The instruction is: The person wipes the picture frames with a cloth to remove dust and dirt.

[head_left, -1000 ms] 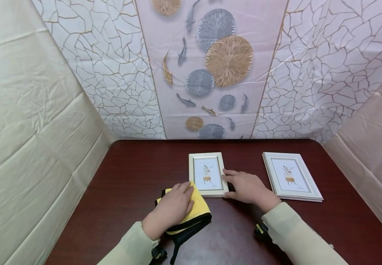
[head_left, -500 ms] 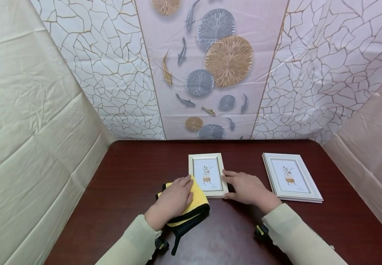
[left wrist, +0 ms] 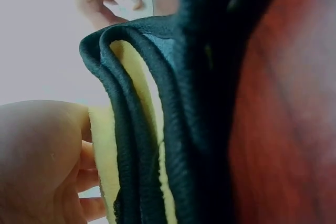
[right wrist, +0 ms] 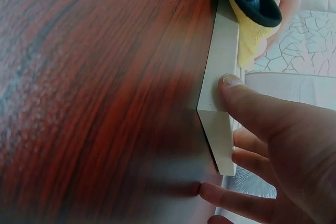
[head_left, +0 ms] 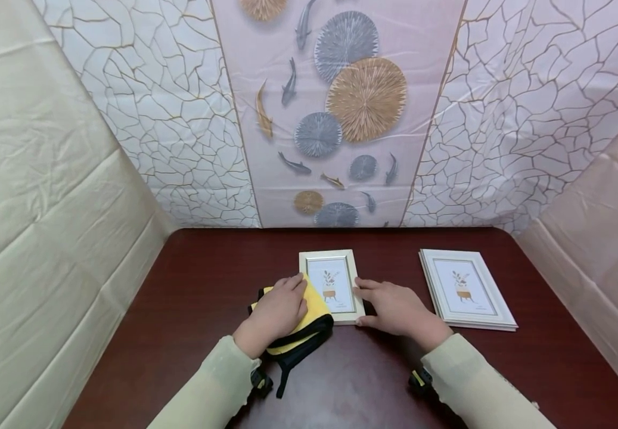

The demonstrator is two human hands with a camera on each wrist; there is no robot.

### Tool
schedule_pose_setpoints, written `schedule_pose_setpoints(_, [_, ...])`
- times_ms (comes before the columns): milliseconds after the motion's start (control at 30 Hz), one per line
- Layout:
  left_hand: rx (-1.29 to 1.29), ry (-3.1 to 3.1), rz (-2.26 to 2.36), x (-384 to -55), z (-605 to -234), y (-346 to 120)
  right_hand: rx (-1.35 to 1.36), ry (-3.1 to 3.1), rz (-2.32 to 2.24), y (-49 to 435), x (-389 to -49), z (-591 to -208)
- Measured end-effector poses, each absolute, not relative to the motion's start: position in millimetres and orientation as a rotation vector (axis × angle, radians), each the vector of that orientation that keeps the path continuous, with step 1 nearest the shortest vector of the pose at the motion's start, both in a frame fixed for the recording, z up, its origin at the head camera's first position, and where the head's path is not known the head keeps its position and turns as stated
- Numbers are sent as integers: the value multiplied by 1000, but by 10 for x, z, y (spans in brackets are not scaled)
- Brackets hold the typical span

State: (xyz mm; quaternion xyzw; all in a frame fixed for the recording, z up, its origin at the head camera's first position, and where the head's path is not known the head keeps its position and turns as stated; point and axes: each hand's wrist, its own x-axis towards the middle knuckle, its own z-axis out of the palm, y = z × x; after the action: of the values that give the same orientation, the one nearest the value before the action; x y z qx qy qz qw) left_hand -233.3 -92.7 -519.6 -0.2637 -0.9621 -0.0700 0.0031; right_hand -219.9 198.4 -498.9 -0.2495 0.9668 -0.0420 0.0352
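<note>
A folded yellow cloth with black edging (head_left: 315, 305) lies over the left side and lower left corner of a cream picture frame (head_left: 359, 308). On top of the cloth rests my left hand (head_left: 279, 307), its fingers laid along it and pointing away from me. My right hand (head_left: 394, 304) holds the frame's lower right corner. Its thumb (right wrist: 233, 85) presses the near edge while the fingers lie along the right side. The frame lies flat, its plant picture facing up. In the left wrist view, the cloth's stacked layers (left wrist: 136, 93) stand beside the palm.
Several similar white frames (head_left: 488, 319) lie stacked on the right of the dark red table (head_left: 223, 262). A patterned cloth backdrop (head_left: 362, 167) hangs behind the table, and pale fabric walls (head_left: 35, 268) stand on both sides.
My left hand and the cloth have slid away from me, up along the frame's left side. The right hand keeps its place at the corner. The head view has shifted slightly.
</note>
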Motion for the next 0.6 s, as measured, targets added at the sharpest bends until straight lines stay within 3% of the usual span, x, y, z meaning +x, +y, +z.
schedule_pose_setpoints(600, [-773,-3007,-189,-2589,-5230,-871,-806,2986,-137,1979,-2194,-4987])
